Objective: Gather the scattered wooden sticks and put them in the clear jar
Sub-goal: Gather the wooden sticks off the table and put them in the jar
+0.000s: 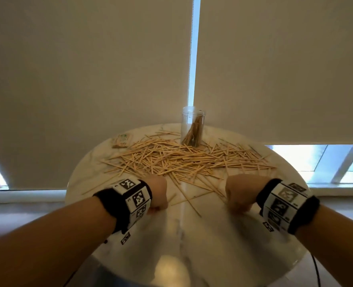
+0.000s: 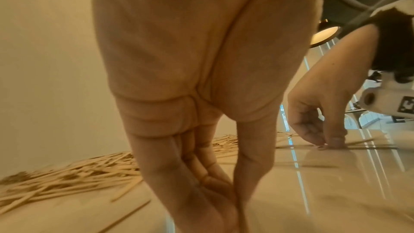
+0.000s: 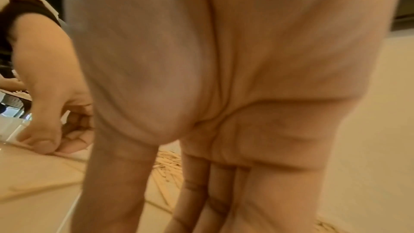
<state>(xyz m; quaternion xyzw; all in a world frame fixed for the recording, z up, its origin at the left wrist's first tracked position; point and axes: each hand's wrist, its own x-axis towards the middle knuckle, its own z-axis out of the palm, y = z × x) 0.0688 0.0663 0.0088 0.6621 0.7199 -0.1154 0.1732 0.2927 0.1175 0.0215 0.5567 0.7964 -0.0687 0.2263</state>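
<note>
Left hand (image 1: 158,195): fingers pointing down, thumb closed against fingertips at the tabletop; whether a stick is pinched, cannot tell. Right hand (image 1: 238,196): fingers curled down, thumb and fingertips touching a stray stick (image 2: 358,147) on the surface. Round white table (image 1: 192,241): bare glossy stretch near the front edge, between and behind the wrists. Wooden sticks (image 1: 181,160): wide loose heap just beyond both hands. Clear jar (image 1: 192,126): upright at the far edge, behind the heap, some sticks inside. Small packet (image 1: 120,140): far left.
</note>
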